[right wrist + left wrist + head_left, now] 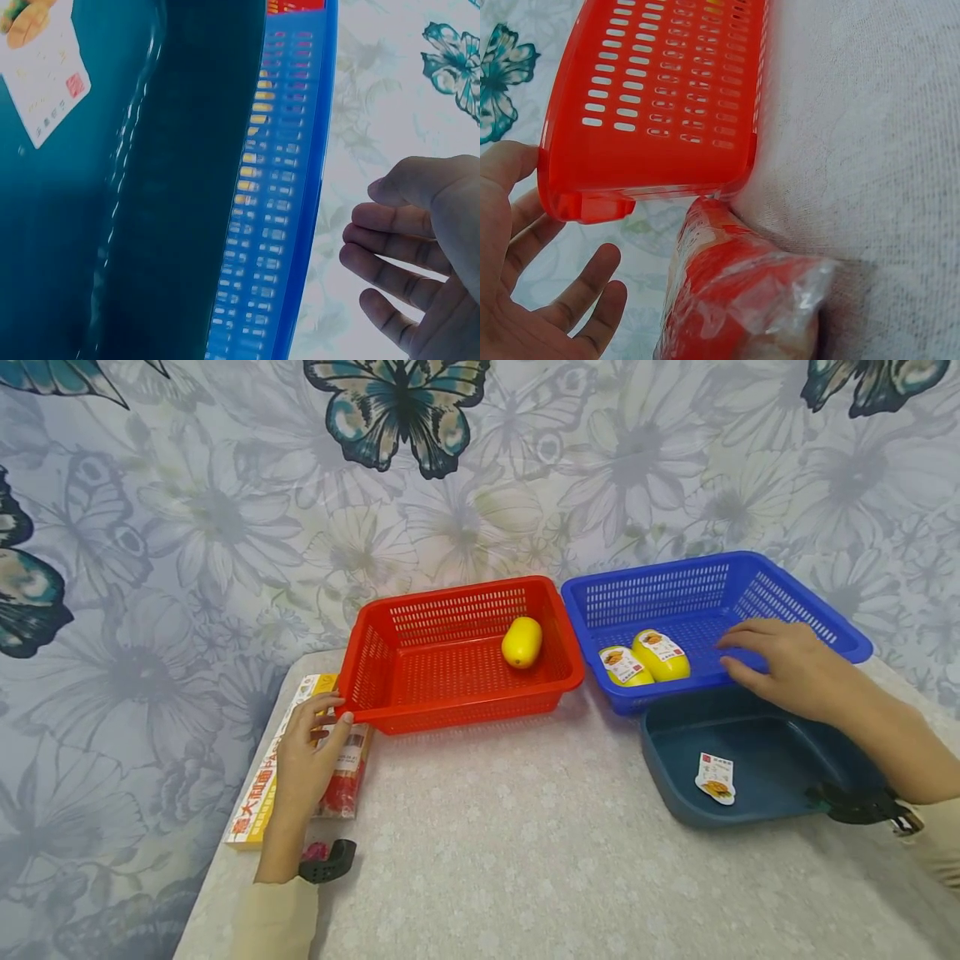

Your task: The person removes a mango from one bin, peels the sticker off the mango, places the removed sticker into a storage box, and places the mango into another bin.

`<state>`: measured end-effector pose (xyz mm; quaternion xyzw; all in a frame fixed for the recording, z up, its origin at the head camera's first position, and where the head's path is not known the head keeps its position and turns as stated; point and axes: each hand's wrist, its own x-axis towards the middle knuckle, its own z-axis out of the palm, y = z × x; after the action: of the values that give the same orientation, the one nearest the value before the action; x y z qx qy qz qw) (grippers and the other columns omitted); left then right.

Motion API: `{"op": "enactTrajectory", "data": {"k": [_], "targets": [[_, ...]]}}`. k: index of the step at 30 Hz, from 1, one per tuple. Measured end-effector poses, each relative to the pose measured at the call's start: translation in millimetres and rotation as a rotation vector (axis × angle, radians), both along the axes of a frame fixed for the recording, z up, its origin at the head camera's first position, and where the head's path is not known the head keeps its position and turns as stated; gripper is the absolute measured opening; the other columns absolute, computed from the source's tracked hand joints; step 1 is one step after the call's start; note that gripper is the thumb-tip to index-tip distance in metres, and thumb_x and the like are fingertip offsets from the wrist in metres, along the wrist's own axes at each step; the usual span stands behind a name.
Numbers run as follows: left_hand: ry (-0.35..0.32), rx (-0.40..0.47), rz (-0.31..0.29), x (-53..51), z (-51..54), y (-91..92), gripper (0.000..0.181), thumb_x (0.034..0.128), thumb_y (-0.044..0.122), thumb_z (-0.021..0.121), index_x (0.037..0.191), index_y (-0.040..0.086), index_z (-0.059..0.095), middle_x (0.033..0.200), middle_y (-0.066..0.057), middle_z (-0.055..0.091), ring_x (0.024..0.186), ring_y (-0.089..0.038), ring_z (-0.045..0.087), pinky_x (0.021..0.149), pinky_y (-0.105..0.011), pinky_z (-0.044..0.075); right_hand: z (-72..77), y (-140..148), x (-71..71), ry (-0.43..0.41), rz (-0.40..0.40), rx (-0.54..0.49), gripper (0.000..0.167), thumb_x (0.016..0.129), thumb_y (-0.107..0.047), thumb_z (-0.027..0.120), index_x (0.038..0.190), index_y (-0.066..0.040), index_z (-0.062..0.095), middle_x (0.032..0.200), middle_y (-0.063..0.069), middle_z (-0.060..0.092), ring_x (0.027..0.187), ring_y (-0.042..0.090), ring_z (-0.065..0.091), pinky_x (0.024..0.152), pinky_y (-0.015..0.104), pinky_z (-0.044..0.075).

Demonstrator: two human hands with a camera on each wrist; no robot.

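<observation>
My left hand (307,752) is at the left front corner of a red perforated basket (450,708). Its fingertips touch or almost touch the rim, the fingers loosely bent. A smooth yellow oval thing (522,642) lies in the right part of that basket. Over the front right of a blue perforated basket (652,578) hovers my right hand (787,664), its fingers slightly bent and nothing in them. Two yellow ovals with white printed labels, a left one (633,680) and a right one (670,668), lie side by side in the blue basket.
A dark teal bin (675,785) stands before the blue basket, with a loose printed label (716,778) inside. Left of the red basket lie a yellow-and-white box (258,793) and a red clear-wrapped pack (727,292). A butterfly-patterned wall covering (465,518) rises behind the table.
</observation>
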<state>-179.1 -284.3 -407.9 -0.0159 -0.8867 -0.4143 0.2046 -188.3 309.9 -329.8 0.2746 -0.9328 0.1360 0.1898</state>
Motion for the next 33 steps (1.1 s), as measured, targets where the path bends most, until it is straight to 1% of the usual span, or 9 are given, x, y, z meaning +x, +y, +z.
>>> {"op": "enactTrajectory", "data": {"k": [3, 8, 15, 18, 20, 25, 27, 30, 33], "targets": [[-0.010, 0.002, -0.006, -1.1, 1.1, 1.3, 0.044, 0.0985, 0.042, 0.061, 0.137, 0.019, 0.057, 0.144, 0.004, 0.049, 0.115, -0.023, 0.057, 0.099, -0.052, 0.047, -1.7, 8.0, 1.7, 0.004, -0.018, 0.001, 0.024, 0.082, -0.003, 0.076, 0.106, 0.002, 0.072, 0.106, 0.018, 0.069, 0.099, 0.039, 0.064, 0.083, 0.059, 0.051], [0.000, -0.008, -0.016, -3.1, 1.0, 2.6, 0.043, 0.0989, 0.040, 0.061, 0.136, 0.018, 0.057, 0.143, 0.002, 0.050, 0.114, -0.024, 0.058, 0.098, -0.053, 0.048, -4.7, 21.1, 2.1, 0.042, -0.039, 0.003, 0.024, 0.080, -0.002, 0.075, 0.103, 0.003, 0.072, 0.105, 0.020, 0.069, 0.098, 0.041, 0.064, 0.083, 0.060, 0.049], [-0.016, -0.009, -0.008, -3.4, -1.0, 2.2, 0.043, 0.0991, 0.040, 0.061, 0.137, 0.019, 0.057, 0.143, 0.002, 0.050, 0.113, -0.025, 0.058, 0.098, -0.053, 0.047, -8.5, 41.5, 2.5, 0.064, -0.087, 0.013, 0.022, 0.079, 0.000, 0.073, 0.100, 0.005, 0.072, 0.103, 0.024, 0.068, 0.096, 0.044, 0.064, 0.079, 0.062, 0.049], [-0.020, -0.002, -0.010, -2.7, -1.2, 2.6, 0.044, 0.0991, 0.040, 0.061, 0.137, 0.019, 0.056, 0.143, 0.002, 0.050, 0.114, -0.025, 0.057, 0.099, -0.053, 0.047, -9.5, 49.2, 3.3, 0.055, -0.109, 0.031, 0.022, 0.079, 0.000, 0.073, 0.100, 0.007, 0.071, 0.102, 0.026, 0.067, 0.095, 0.046, 0.063, 0.079, 0.063, 0.049], [-0.026, 0.004, -0.011, -2.0, -1.2, 3.1, 0.044, 0.0992, 0.041, 0.061, 0.137, 0.019, 0.056, 0.143, 0.002, 0.049, 0.114, -0.024, 0.057, 0.099, -0.053, 0.047, -9.3, 53.9, 5.0, 0.039, -0.141, 0.055, 0.023, 0.081, -0.001, 0.073, 0.102, 0.008, 0.070, 0.104, 0.027, 0.067, 0.096, 0.047, 0.063, 0.079, 0.064, 0.050], [-0.047, 0.007, 0.004, 0.1, -0.2, 2.9, 0.044, 0.0994, 0.041, 0.060, 0.138, 0.021, 0.055, 0.143, 0.004, 0.049, 0.115, -0.022, 0.056, 0.100, -0.051, 0.047, -9.2, 66.2, 8.5, -0.001, -0.217, 0.098, 0.025, 0.083, -0.003, 0.072, 0.104, 0.011, 0.068, 0.106, 0.032, 0.065, 0.097, 0.051, 0.062, 0.079, 0.066, 0.050], [-0.048, 0.011, 0.015, 1.0, 0.6, 2.1, 0.043, 0.0993, 0.041, 0.060, 0.138, 0.021, 0.056, 0.143, 0.005, 0.049, 0.115, -0.022, 0.056, 0.100, -0.051, 0.047, -9.5, 70.6, 9.2, -0.013, -0.235, 0.105, 0.027, 0.084, -0.004, 0.073, 0.105, 0.013, 0.067, 0.106, 0.033, 0.064, 0.097, 0.051, 0.061, 0.079, 0.066, 0.050], [-0.044, 0.017, 0.019, 1.0, 1.3, 1.2, 0.043, 0.0994, 0.040, 0.060, 0.138, 0.021, 0.056, 0.143, 0.006, 0.049, 0.115, -0.021, 0.056, 0.100, -0.051, 0.047, -10.3, 76.8, 10.1, -0.038, -0.265, 0.107, 0.028, 0.086, -0.004, 0.072, 0.107, 0.013, 0.066, 0.107, 0.034, 0.063, 0.098, 0.053, 0.059, 0.079, 0.068, 0.049], [-0.027, 0.012, 0.010, -0.8, 0.0, 1.0, 0.042, 0.0993, 0.039, 0.061, 0.137, 0.021, 0.057, 0.142, 0.006, 0.050, 0.114, -0.021, 0.057, 0.098, -0.049, 0.047, -11.1, 81.9, 12.0, -0.056, -0.299, 0.107, 0.027, 0.087, -0.004, 0.071, 0.108, 0.012, 0.065, 0.109, 0.035, 0.061, 0.099, 0.054, 0.058, 0.079, 0.068, 0.048]]}}
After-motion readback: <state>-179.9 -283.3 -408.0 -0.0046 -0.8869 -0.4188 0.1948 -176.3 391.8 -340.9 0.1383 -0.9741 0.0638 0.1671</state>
